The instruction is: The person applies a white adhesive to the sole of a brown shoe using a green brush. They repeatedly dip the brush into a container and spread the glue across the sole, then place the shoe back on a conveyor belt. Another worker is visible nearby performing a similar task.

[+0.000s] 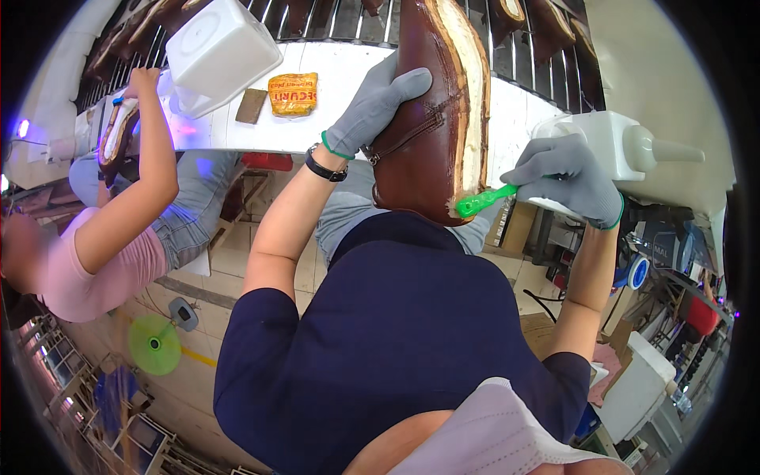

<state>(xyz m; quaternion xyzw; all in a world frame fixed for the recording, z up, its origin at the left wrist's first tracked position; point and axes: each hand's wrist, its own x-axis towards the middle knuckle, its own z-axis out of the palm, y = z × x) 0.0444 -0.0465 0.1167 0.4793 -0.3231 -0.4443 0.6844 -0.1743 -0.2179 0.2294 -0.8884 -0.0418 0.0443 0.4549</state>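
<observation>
In the head view, the left hand (pixel 372 107), in a grey glove, wraps its grip around the side of a brown boot (pixel 427 119), holding it sole-up above the white tabletop (pixel 332 79) at centre. The right hand (pixel 571 178), also gloved, is clenched around a green brush (pixel 483 201) whose tip touches the boot's pale sole edge near its near end. Just beyond that hand sits a white squeeze bottle (pixel 625 146). At far left, another person's hand (pixel 142 79) rests by a second boot (pixel 119 134), beside a white tub (pixel 222 51).
</observation>
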